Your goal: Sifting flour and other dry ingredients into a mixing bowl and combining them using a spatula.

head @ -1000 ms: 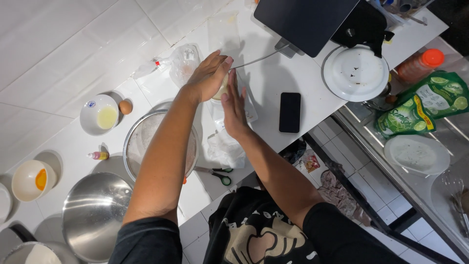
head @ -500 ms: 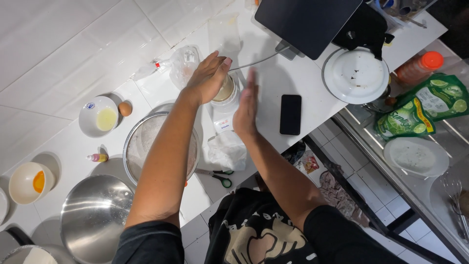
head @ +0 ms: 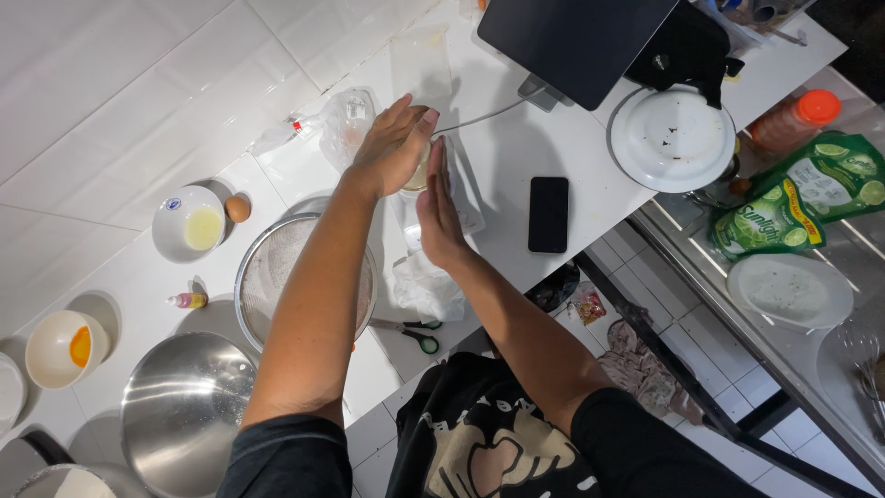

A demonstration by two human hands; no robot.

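A dark tablet screen (head: 576, 37) stands ahead of me, black phone (head: 548, 214) flat below it; two green pouches (head: 807, 198) lie far right.

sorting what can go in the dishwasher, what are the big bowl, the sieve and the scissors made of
Big bowl: looks like polished steel, since its inside is mirror-bright with soft reflections. Sieve, under the left hand's forearm: shiny metal rim, probably steel, with a dull grey mesh dusted with powder. Scissors: thin grey metal blades; green and black handles look like plastic.
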